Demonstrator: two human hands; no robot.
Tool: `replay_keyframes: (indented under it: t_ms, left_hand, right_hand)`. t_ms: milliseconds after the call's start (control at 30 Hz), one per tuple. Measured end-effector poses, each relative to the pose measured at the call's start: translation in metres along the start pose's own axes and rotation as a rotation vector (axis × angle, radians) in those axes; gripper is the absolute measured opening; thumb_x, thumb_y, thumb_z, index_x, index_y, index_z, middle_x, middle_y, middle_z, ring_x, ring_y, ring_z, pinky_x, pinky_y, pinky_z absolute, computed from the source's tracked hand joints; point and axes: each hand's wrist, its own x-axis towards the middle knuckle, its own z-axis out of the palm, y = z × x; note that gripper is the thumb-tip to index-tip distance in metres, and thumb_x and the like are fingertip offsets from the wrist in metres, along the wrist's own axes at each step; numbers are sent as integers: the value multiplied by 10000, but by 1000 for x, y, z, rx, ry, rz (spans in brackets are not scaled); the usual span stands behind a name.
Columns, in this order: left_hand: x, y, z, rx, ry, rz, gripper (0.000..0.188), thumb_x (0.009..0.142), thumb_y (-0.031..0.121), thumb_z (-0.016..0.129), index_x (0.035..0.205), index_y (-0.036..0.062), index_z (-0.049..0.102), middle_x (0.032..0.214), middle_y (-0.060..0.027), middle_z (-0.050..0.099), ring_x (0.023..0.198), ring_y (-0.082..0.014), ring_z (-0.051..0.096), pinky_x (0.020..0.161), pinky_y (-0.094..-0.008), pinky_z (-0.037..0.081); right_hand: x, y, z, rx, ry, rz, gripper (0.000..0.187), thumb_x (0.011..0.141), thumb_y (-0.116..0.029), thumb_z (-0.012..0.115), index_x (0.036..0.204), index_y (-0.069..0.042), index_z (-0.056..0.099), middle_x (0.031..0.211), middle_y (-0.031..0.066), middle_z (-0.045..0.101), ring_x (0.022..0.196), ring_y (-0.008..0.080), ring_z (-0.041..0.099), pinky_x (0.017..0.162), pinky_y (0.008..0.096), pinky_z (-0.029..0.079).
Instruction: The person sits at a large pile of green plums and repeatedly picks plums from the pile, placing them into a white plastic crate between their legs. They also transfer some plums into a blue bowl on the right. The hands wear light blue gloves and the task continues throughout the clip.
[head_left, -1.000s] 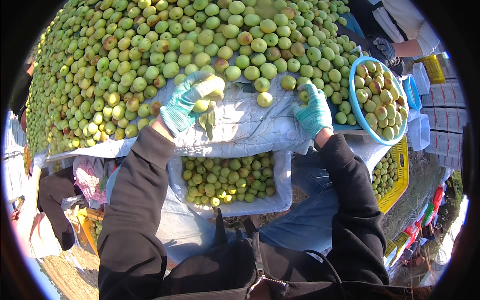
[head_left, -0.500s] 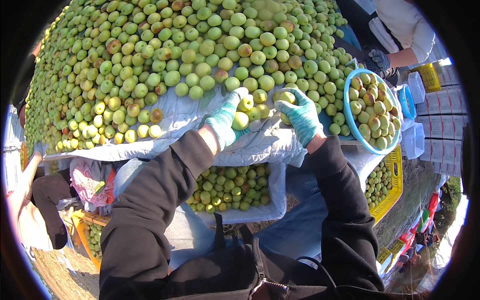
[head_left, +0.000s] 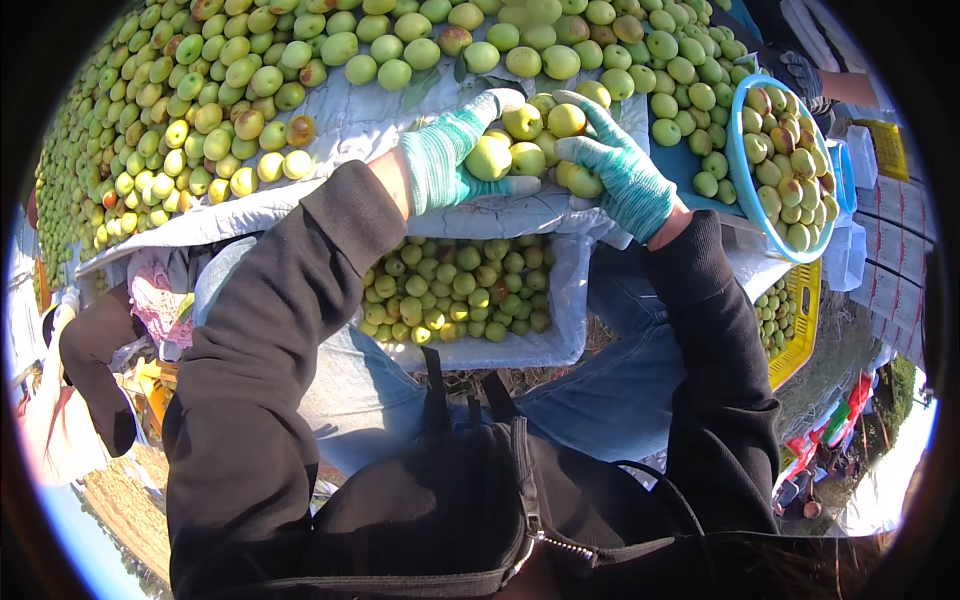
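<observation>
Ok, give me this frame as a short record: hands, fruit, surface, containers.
Between hands: cluster of round green fruits
Left hand: teal glove, curved around the cluster's left side
Right hand: teal glove, at its right side
Surface: pale quilted cloth, fruit pile beyond
Near person's lap: pale-lined crate of fruits
Right: light-blue basin and yellow plastic crate, both holding fruits

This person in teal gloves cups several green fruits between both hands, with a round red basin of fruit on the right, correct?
Not quite: the head view shows that the round basin is light blue, not red. The gloved left hand and right hand do cup several green fruits between them.
</observation>
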Motion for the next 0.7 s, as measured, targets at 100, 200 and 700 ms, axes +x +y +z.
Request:
replay_keyframes:
  t_ms: [100, 200, 700]
  left_hand:
    - [-33, 2, 19, -1066, -21, -345, 538, 899, 259, 623, 1351, 79, 395, 1290, -128, 512, 1093, -249, 586, 902, -370, 543]
    - [-70, 6, 47, -1241, -2, -481, 448, 1011, 356, 384, 1370, 90, 394, 1305, -144, 489, 1099, -305, 591, 809, -442, 595]
    - [-51, -29, -28, 314, 483, 175, 322, 913, 216, 577, 1189, 50, 588, 1148, -103, 607, 1031, -205, 601, 862, -314, 489]
  right_hand:
    - [-33, 16, 16, 51, -72, -174, 582, 856, -115, 607, 1398, -92, 394, 1303, 95, 483, 1112, 177, 541, 895, 266, 485]
    - [-68, 48, 38, 138, -97, -140, 632, 836, -122, 620, 1414, -67, 370, 1340, 99, 461, 1195, 191, 478, 969, 292, 428]
    - [-73, 23, -41, -940, 796, -651, 174, 863, -126, 643, 1004, -24, 644, 900, 115, 671, 780, 196, 674, 698, 295, 524]
